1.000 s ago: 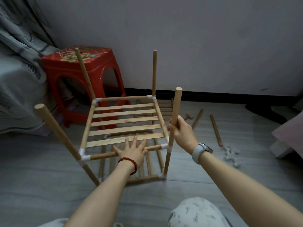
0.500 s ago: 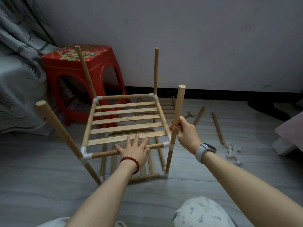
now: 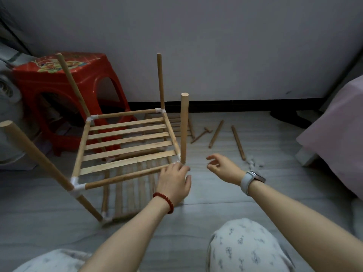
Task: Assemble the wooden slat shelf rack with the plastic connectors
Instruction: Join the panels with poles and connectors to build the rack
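The half-built rack [image 3: 127, 146] stands on the floor in front of the red stool [image 3: 64, 79], its four posts upright or splayed and its slat tier level between white connectors [image 3: 75, 183]. At the rack's near right corner the left hand [image 3: 173, 182] covers the joint, fingers curled over it, though the blur hides whether it truly grips. The right hand [image 3: 224, 167] hangs loose and empty just right of that corner's post [image 3: 184, 128], so it is the nearer one to the spare dowels [image 3: 238, 142] lying lengthwise toward the wall, beyond the rack's right side
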### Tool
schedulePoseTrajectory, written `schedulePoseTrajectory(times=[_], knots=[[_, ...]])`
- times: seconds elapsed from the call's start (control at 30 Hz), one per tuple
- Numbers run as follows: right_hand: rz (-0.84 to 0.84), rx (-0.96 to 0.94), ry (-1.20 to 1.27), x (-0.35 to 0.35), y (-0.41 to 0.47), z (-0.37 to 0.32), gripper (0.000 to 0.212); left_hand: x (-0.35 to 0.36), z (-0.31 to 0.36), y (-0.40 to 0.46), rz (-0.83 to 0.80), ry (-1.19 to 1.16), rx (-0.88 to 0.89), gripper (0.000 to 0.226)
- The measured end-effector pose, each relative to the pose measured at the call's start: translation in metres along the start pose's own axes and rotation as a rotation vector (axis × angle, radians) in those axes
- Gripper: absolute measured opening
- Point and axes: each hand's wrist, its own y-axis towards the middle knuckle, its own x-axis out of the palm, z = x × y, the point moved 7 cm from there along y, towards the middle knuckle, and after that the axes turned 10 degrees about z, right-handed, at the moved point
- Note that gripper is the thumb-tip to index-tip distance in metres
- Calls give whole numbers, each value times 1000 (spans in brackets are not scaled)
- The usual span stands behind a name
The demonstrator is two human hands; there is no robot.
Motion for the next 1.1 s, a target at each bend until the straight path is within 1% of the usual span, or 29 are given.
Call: schedulePoseTrajectory(times=[0.07, 0.17, 0.27, 0.33, 0.5, 0.57, 0.63, 0.7, 0.77, 0.83, 0.87, 0.97, 1.03, 1.1], knots=[[4, 106, -68, -9, -9, 52, 35, 33, 30, 1, -138, -115, 31, 36], [52, 272, -88, -22, -16, 132, 32, 87, 55, 14, -312, -193, -30, 39], [106, 397, -116, -31, -10, 205, 33, 145, 68, 38, -437, -215, -122, 41], [131, 447, -135, -31, 3, 245, 37, 184, 69, 53, -501, -225, -171, 43], [201, 532, -284, -38, 60, 320, 48, 282, 53, 71, -648, -141, -219, 50], [242, 536, -323, -44, 88, 336, 54, 310, 43, 68, -711, -56, -212, 54], [248, 546, -309, -44, 125, 358, 64, 339, 34, 68, -777, 51, -182, 59], [232, 577, -246, -38, 157, 375, 75, 359, 23, 64, -823, 134, -157, 62], [189, 622, -198, -28, 182, 393, 80, 372, 14, 54, -856, 174, -146, 66], [141, 626, -258, -18, 195, 411, 76, 380, 10, 45, -857, 196, -126, 71], [138, 599, -313, -15, 198, 416, 70, 381, 9, 43, -852, 196, -115, 72], [229, 503, -421, -7, 193, 416, 51, 382, 7, 41, -845, 182, -107, 73], [288, 451, -439, 6, 174, 406, 47, 382, 7, 40, -845, 180, -115, 71], [299, 371, -444, 26, 150, 388, 47, 380, 9, 38, -835, 143, -151, 67]])
